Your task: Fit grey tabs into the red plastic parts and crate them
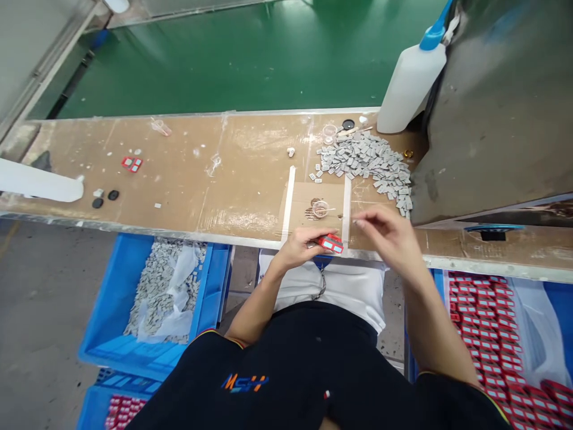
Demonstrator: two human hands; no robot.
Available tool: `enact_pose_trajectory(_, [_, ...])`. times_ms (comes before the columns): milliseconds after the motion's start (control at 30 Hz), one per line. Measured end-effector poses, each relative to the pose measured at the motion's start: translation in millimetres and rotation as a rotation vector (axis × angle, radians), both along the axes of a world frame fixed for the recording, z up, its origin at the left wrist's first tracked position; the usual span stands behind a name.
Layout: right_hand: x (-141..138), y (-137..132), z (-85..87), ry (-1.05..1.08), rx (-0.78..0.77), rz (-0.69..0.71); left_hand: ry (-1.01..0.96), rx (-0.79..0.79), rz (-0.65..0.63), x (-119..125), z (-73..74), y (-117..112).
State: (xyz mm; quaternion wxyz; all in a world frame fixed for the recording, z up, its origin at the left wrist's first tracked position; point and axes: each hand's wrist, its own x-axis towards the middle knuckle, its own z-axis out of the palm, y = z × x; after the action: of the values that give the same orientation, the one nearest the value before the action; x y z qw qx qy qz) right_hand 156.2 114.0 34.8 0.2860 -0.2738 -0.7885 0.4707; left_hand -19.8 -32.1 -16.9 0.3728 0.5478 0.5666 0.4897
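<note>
My left hand (pixel 298 246) is closed around a small red plastic part (pixel 332 243) with pale rectangular inserts, just over the table's front edge. To the right, my right hand (pixel 388 237) is raised with thumb and fingertips pinched together; whatever they hold, if anything, is too small to make out. Beyond the left hand, a small clear cup (pixel 320 209) with a thin stick in it stands on a cardboard piece between two white tape strips. A heap of small grey rectangular pieces (pixel 364 158) lies past my right hand.
A white bottle with blue top (pixel 409 89) stands at the back right, beside a metal panel (pixel 496 113). Below the table are a blue bin (pixel 105 310) of grey pieces at left and rows of red parts (pixel 486 328) at right. Another red part (pixel 132 163) lies far left.
</note>
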Motion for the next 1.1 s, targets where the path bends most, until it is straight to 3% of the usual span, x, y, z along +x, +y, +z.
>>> enact_pose_trajectory(133, [7.1, -38.2, -11.1, 0.03, -0.241, 0.043, 0.039, 0.013, -0.032, -2.8, 1.7, 0.6])
enact_pose_trajectory(333, [1.2, -41.0, -24.3, 0.012, -0.331, 0.03, 0.064, -0.003, -0.037, -1.8, 1.6, 0.6])
enact_pose_trajectory(433, [3.8, -38.1, -22.3, -0.034, -0.301, 0.076, 0.092, 0.01, -0.059, -2.2, 3.5, 0.8])
enact_pose_trajectory(800, [1.2, -42.7, -11.3, -0.174, 0.067, 0.134, 0.191, 0.006, -0.059, -3.0, 5.2, -1.0])
enact_pose_trajectory(1100, [7.9, -55.8, -11.1, -0.147, 0.067, 0.175, 0.218, 0.023, -0.037, 0.1, 3.8, -5.0])
